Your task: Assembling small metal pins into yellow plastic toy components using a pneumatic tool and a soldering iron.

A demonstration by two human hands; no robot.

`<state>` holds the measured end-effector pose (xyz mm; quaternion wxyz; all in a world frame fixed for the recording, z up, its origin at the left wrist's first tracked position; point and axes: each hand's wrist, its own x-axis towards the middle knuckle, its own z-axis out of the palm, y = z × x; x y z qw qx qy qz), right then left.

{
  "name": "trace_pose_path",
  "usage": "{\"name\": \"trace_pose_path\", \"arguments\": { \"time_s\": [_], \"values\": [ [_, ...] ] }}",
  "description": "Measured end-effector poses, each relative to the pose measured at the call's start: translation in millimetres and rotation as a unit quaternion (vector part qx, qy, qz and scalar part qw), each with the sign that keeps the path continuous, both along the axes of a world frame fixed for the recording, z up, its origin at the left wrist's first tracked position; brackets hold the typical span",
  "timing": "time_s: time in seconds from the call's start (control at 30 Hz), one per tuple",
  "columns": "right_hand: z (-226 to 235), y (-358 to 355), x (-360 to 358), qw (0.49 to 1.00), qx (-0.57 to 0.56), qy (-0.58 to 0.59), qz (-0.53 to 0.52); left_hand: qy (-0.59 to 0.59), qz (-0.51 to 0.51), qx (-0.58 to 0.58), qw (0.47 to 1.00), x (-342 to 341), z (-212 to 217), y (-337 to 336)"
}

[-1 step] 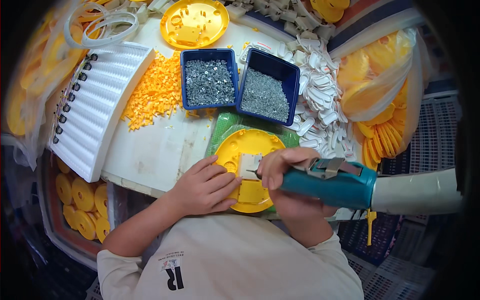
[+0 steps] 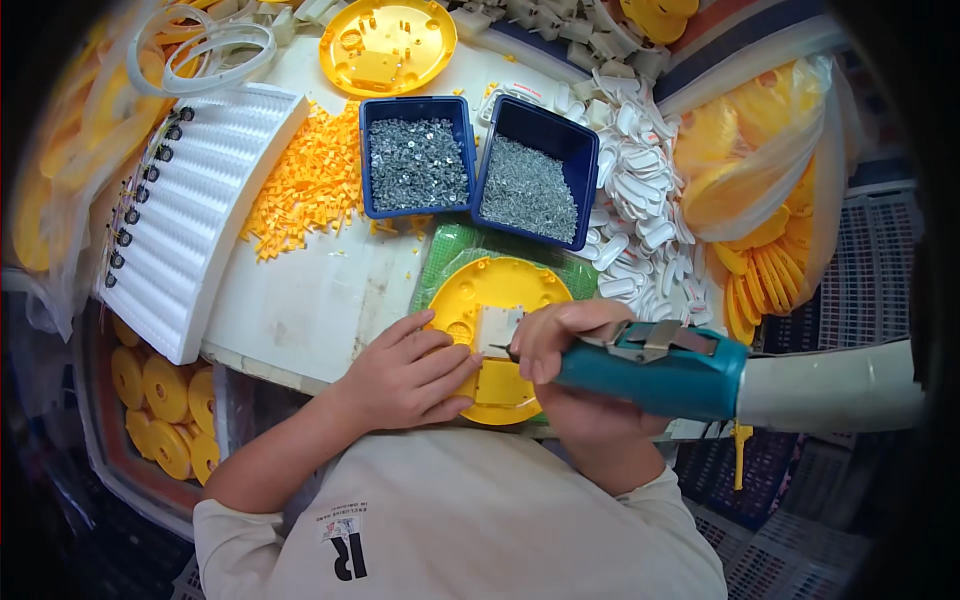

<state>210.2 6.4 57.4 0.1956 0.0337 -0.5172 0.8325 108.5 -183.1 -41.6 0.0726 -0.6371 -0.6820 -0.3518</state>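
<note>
A round yellow plastic casing (image 2: 548, 285) lies with its inner side up on a green mat (image 2: 448, 255) at the table's front edge. My left hand (image 2: 410, 370) rests over its left rim, fingers stretched out and slightly apart. In its middle sits a pale rectangular part (image 2: 495, 328). My right hand (image 2: 570, 360) is wrapped around a teal electric screwdriver (image 2: 655, 378), held nearly level. Its thin bit points left, over the lower edge of the pale part. Whether the tip touches a screw is too small to tell.
Two blue bins (image 2: 418, 205) (image 2: 545, 235) of small metal pieces stand behind the casing. Orange small parts (image 2: 305, 180) and a white ridged foam tray (image 2: 195, 210) are on the left. White oval parts (image 2: 650, 190) and a bag of yellow pieces (image 2: 760, 150) lie right. Another yellow casing (image 2: 400, 75) lies farther back.
The screwdriver in my right hand has shifted very slightly left and down. My left hand and the yellow casing look the same.
</note>
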Motion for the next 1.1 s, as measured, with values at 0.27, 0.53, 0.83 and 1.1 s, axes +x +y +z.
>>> {"name": "trace_pose_path", "arguments": {
  "time_s": [0.27, 0.53, 0.83, 1.1],
  "values": [
    [-10.1, 6.7, 11.3, 0.964, 0.231, -0.13, 0.027, 0.005, -0.011, 0.016, 1.0, -3.7, 0.8, 2.8],
    [-27.6, 1.1, 10.4, 0.991, 0.111, -0.066, 0.029, -0.002, -0.023, 0.008, 1.0, -5.5, 2.4, -1.6],
    [29.5, 37.8, -8.2, 0.98, 0.135, 0.05, -0.141, -0.011, 0.11, 0.08, 0.991, -54.6, 27.5, -33.4],
    [-4.4, 69.0, 14.1, 0.965, 0.147, -0.011, -0.216, -0.009, 0.474, -0.034, 0.88, -258.1, 51.7, -151.9]
  ]
}}
